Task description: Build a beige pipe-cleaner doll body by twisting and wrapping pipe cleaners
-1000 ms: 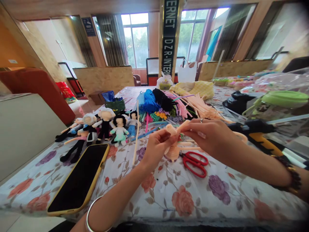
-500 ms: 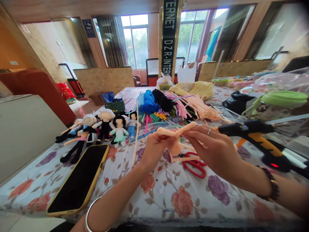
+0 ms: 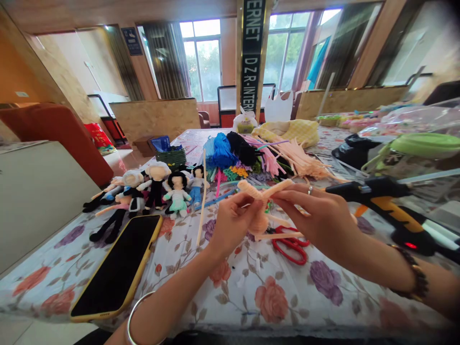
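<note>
Both hands hold one peach pipe-cleaner doll figure (image 3: 260, 207) above the flowered tablecloth (image 3: 273, 297). My left hand (image 3: 233, 219) is closed on its left side, where a wound arm sticks out. My right hand (image 3: 316, 213), with a ring on one finger, pinches the other arm near its tip. The figure's round wound body hangs between the two hands. Red scissors (image 3: 292, 245) lie on the cloth just below and behind them.
A phone in a yellow case (image 3: 117, 266) lies at the front left. Several finished small dolls (image 3: 154, 189) lie behind it. A heap of coloured pipe cleaners (image 3: 251, 155) fills the middle back. A black and yellow glue gun (image 3: 381, 201) lies at right.
My right hand has moved from over the figure's top out along its right arm. The figure has been turned and its arms now stretch sideways. The glue gun is now uncovered.
</note>
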The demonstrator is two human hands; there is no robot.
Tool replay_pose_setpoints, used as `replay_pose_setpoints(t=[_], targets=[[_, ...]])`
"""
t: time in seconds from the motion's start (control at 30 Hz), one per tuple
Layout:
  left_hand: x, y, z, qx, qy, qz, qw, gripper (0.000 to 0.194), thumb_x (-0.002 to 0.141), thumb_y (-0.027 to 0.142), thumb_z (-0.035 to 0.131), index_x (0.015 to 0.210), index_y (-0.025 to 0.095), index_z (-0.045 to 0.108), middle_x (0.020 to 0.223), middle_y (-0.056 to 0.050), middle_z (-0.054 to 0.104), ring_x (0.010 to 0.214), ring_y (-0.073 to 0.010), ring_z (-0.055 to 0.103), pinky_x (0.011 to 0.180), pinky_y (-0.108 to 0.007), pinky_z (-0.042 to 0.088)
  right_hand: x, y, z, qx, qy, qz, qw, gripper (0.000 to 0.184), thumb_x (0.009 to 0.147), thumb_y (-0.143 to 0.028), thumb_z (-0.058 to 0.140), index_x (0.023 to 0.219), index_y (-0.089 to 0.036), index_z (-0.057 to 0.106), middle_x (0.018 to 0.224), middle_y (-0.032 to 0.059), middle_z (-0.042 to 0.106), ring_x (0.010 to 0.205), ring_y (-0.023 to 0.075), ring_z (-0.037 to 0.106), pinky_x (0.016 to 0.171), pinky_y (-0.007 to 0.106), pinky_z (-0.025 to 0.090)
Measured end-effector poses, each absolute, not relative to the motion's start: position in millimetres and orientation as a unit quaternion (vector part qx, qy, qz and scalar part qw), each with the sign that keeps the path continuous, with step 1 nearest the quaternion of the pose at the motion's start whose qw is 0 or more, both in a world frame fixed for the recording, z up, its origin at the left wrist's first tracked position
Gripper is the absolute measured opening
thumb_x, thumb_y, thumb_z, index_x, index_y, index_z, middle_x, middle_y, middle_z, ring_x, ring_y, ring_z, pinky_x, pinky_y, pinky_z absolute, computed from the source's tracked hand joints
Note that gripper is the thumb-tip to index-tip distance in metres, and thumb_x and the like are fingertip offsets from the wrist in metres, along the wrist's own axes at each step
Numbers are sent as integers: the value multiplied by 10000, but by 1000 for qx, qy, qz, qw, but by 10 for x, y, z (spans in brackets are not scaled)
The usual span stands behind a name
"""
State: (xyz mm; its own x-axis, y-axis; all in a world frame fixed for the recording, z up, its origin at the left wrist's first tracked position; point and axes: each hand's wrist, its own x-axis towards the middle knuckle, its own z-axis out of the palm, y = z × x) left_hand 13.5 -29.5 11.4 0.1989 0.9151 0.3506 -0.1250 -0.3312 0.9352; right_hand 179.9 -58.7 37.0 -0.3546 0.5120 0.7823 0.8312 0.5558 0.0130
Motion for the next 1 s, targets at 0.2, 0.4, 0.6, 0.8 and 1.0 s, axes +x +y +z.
replay_pose_setpoints(t=[0.2,0.4,0.6,0.8,1.0], targets=[[149,-371,164,627,336,551,436,216,759,358,632,765,144,662,703,-12,640,610,-107,560,537,-193,419,1785,-626,463,-452,-797,-186,354,170,863,-184,513,845,-212,680,766,18,725,596,144,651,524,241,461],[150,-382,198,615,336,559,442,206,740,357,649,733,151,665,680,-10,641,568,-97,536,488,-187,396,1763,-643,533,-441,-803,-165,366,183,858,-175,522,840,-229,696,798,12,733,628,144,664,551,235,471],[142,-352,185,606,334,543,475,233,715,366,667,779,143,688,709,-23,657,553,-89,528,489,-187,391,1786,-623,545,-442,-808,-137,365,166,846,-206,548,842,-258,706,797,-13,733,594,117,652,551,219,470],[153,-364,186,608,354,549,452,214,726,348,655,792,148,692,696,-15,655,511,-76,507,431,-176,340,1785,-615,574,-449,-811,-112,357,159,833,-197,559,817,-248,708,719,-22,716,554,107,622,532,213,439],[147,-385,162,630,343,556,419,206,755,355,632,813,163,681,684,-13,646,547,-97,543,455,-180,388,1768,-629,624,-468,-818,-72,327,167,832,-201,550,841,-225,716,659,-26,693,494,83,557,487,202,392]])
